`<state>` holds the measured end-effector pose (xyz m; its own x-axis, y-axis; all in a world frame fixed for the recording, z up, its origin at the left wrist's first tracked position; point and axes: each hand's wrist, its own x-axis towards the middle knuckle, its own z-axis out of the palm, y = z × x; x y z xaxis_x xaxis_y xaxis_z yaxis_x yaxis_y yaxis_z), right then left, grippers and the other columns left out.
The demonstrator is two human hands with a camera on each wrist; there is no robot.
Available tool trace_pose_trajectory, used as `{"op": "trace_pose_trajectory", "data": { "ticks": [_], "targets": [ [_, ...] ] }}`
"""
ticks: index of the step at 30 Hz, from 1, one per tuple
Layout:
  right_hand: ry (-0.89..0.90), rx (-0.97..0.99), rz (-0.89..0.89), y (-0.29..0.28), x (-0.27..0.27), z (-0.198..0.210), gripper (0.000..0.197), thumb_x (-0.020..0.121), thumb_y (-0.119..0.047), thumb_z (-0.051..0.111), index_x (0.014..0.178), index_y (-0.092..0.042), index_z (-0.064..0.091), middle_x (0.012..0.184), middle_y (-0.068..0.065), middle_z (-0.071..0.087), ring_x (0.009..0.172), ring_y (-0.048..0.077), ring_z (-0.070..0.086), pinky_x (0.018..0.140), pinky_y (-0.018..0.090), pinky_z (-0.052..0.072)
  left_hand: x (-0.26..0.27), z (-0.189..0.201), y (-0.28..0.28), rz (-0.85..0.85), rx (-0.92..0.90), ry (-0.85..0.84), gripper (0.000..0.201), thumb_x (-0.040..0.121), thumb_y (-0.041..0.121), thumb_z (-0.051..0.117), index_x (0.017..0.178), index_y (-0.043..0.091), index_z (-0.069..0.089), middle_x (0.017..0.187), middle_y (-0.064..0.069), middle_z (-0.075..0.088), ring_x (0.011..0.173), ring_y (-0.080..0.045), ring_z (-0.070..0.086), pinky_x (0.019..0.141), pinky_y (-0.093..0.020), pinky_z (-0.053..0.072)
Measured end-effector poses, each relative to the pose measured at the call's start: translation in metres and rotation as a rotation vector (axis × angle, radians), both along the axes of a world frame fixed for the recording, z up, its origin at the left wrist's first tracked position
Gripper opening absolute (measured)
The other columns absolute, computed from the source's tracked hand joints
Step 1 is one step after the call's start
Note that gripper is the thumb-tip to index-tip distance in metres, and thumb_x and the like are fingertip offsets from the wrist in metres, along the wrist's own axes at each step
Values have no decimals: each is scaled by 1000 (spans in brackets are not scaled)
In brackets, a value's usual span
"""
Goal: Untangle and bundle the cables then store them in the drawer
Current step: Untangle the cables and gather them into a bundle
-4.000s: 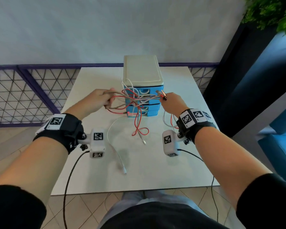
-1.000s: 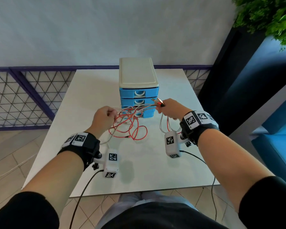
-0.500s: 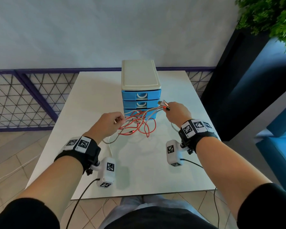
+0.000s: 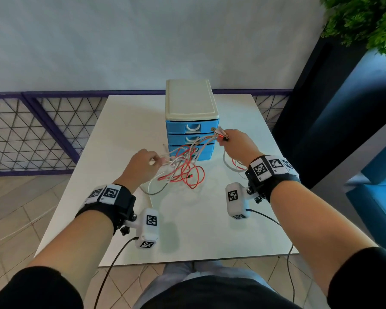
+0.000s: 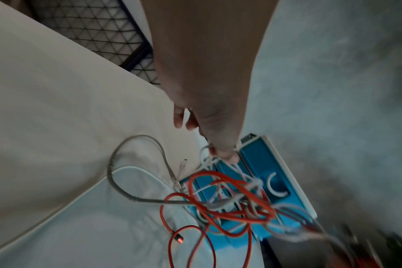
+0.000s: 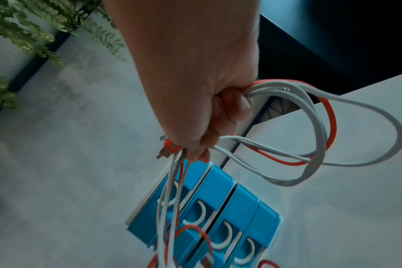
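Note:
A tangle of red, white and grey braided cables (image 4: pixel 183 166) hangs between my two hands in front of the blue drawer unit (image 4: pixel 191 121), its lower loops lying on the white table (image 4: pixel 196 221). My left hand (image 4: pixel 143 165) pinches white strands (image 5: pixel 209 157) at the tangle's left side. My right hand (image 4: pixel 234 141) grips a bunch of cable ends with the plugs (image 6: pixel 168 149) sticking out, and looped cable (image 6: pixel 315 130) hangs from its fist. All the drawers (image 6: pixel 218 217) look closed.
The drawer unit stands at the middle back of the table. A wire-mesh fence (image 4: pixel 31 134) runs behind at the left, a dark panel (image 4: pixel 321 121) and a plant (image 4: pixel 366 23) are at the right. Tiled floor lies below the table's near edge.
Over four seconds the tangle has dropped from stretched high in front of the drawers to hanging low with loops on the table. My left hand moved down and nearer; the right hand stayed beside the drawers.

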<state>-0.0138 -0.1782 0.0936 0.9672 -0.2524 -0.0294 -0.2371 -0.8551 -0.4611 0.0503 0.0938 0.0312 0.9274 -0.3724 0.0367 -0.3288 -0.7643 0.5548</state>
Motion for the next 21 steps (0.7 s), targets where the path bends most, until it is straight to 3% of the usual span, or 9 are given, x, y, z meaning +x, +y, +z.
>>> {"op": "trace_pose_trajectory", "data": {
  "ticks": [2,4,7,9,11,15,18,21],
  "targets": [
    [10,-23,-35,-7,0,0,26,97,-28,41,92,-12,61,84,8,60,75,26,55,63,33,39,3,2,8,45,-217,161,48,87,48,60,66,5,53,66,-5,42,69,-19,42,70,-30,29],
    [17,-48,-61,-9,1,-2,28,97,-28,40,93,-10,61,84,8,60,74,26,55,63,33,38,-1,8,9,133,-641,402,56,75,55,70,71,1,56,74,-6,47,75,-17,44,77,-33,31],
    [25,-73,-90,-6,3,-4,29,98,-29,39,91,-10,60,82,8,60,73,26,55,61,32,38,-9,16,-2,194,-1044,494,32,85,29,69,65,8,55,60,-1,59,65,-12,56,84,-27,46],
    [27,-92,-93,-4,3,-5,29,99,-31,38,87,-12,56,80,7,58,71,25,54,60,32,38,-12,22,-6,174,-1045,431,32,90,22,63,62,11,51,52,3,57,55,-8,56,75,-24,52],
    [23,-106,-104,-3,2,-6,28,99,-32,37,86,-13,54,79,6,57,71,25,54,60,32,38,-12,25,-6,128,-932,307,36,91,25,62,61,8,53,52,1,53,53,-10,51,66,-25,50],
    [27,-91,-124,-4,4,-4,29,99,-32,38,85,-12,53,75,5,54,70,25,53,59,31,37,-4,26,1,90,-815,233,40,89,31,65,66,-1,56,63,-10,49,62,-18,47,72,-35,45],
    [47,-80,-103,-4,9,0,34,99,-29,38,73,-11,50,64,1,48,63,21,50,51,28,34,-5,30,-3,138,-1060,366,35,90,22,63,61,10,50,62,-6,47,61,-15,50,80,-30,46],
    [50,-73,-116,-2,11,-1,38,99,-29,39,63,-18,40,63,0,46,56,17,46,47,26,30,-10,41,-16,229,-1256,448,37,94,18,58,61,15,42,51,2,42,47,-9,50,60,-20,49]
  ]
}}
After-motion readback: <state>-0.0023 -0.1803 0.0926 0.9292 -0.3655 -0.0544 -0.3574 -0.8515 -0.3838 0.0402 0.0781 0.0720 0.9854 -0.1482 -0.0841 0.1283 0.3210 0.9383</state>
